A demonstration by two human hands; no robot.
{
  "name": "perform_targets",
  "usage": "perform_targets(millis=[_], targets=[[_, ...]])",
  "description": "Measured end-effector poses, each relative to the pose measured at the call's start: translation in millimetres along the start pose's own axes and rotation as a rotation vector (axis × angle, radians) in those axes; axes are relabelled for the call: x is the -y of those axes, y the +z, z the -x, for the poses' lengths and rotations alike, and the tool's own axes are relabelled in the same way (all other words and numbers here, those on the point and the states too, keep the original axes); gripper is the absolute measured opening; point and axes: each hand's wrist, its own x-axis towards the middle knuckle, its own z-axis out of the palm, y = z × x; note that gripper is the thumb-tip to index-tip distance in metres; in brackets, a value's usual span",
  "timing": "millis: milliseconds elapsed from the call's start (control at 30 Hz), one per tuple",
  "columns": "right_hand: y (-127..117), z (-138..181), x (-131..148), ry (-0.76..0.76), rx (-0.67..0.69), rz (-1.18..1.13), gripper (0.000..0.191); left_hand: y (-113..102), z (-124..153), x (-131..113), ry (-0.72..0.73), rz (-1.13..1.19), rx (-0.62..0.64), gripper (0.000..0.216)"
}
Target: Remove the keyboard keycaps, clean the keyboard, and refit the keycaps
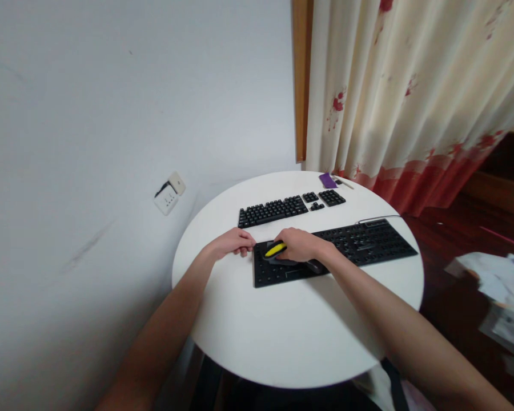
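A black keyboard base (360, 246) with its keycaps off lies on the white round table (282, 325). My right hand (302, 244) is closed around a black tool with a yellow part (275, 249), held over the left end of the base; its exact kind is unclear. At the base's upper left corner, my left hand (235, 242) has its fingers curled and pinched against the edge. Behind both hands, loose black keycaps (274, 211) are laid out in keyboard order.
A purple cloth (328, 180) and a thin pale stick (345, 182) lie at the table's far edge. The keyboard's cable (377, 217) runs off to the right. A wall with a socket (167, 198) stands left, a curtain (402, 103) behind. White bags (497, 285) sit at the right.
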Motion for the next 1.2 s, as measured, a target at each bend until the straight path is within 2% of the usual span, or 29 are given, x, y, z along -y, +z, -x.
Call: perform_targets(millis=[133, 167, 233, 333, 400, 467, 567, 633, 733, 800, 867, 933, 1000, 1067, 1133, 1200], targets=[[0.4, 5.2, 3.4, -0.173, 0.371, -0.211, 0.034, -0.3, 0.4, 0.8, -0.005, 0.003, -0.006, 0.021], [-0.4, 6.0, 4.5, -0.210, 0.414, -0.250, 0.035, -0.3, 0.6, 0.8, -0.006, 0.004, -0.005, 0.021], [-2.5, 5.7, 5.9, -0.207, 0.345, -0.241, 0.032, -0.3, 0.7, 0.9, -0.006, 0.007, -0.002, 0.021], [-4.3, 2.2, 5.7, -0.039, 0.024, -0.058, 0.027, -0.3, 0.3, 1.4, -0.005, 0.009, 0.005, 0.022], [-3.2, 1.1, 5.0, 0.053, -0.061, 0.051, 0.028, -0.6, -0.3, 2.2, 0.001, 0.007, 0.007, 0.022], [-1.2, 2.5, 5.2, 0.018, 0.039, 0.041, 0.031, -1.0, -0.9, 3.2, 0.005, 0.005, 0.005, 0.022], [0.5, 7.0, 6.5, -0.158, 0.308, -0.122, 0.033, -1.6, -1.5, 4.3, -0.001, 0.000, 0.000, 0.023], [-0.7, 8.5, 6.7, -0.210, 0.357, -0.179, 0.032, -1.5, -1.1, 4.0, -0.002, -0.001, -0.003, 0.022], [-3.7, 6.2, 5.5, -0.161, 0.201, -0.119, 0.026, -0.7, 0.3, 1.7, -0.001, 0.008, 0.002, 0.022], [-3.9, 3.5, 4.7, -0.057, 0.034, -0.015, 0.025, -0.1, 1.6, -0.6, -0.004, 0.008, 0.008, 0.023], [-1.8, 2.1, 4.9, 0.029, -0.048, 0.075, 0.029, 0.5, 2.8, -2.7, -0.007, 0.003, 0.008, 0.023], [1.0, 2.8, 6.1, -0.010, 0.051, 0.049, 0.034, 0.8, 3.5, -4.1, -0.003, -0.005, 0.002, 0.022], [2.5, 4.7, 7.9, -0.143, 0.256, -0.077, 0.035, 1.0, 3.6, -4.6, 0.002, -0.011, -0.003, 0.022], [1.6, 5.9, 9.4, -0.235, 0.356, -0.179, 0.032, 1.0, 3.3, -4.6, 0.005, -0.012, -0.003, 0.022], [-0.7, 5.3, 9.7, -0.223, 0.257, -0.168, 0.027, 1.0, 2.7, -4.2, 0.001, -0.009, 0.006, 0.023], [-2.3, 3.2, 8.3, -0.117, 0.045, -0.066, 0.026, 0.8, 1.6, -3.3, -0.004, -0.012, 0.009, 0.025]])
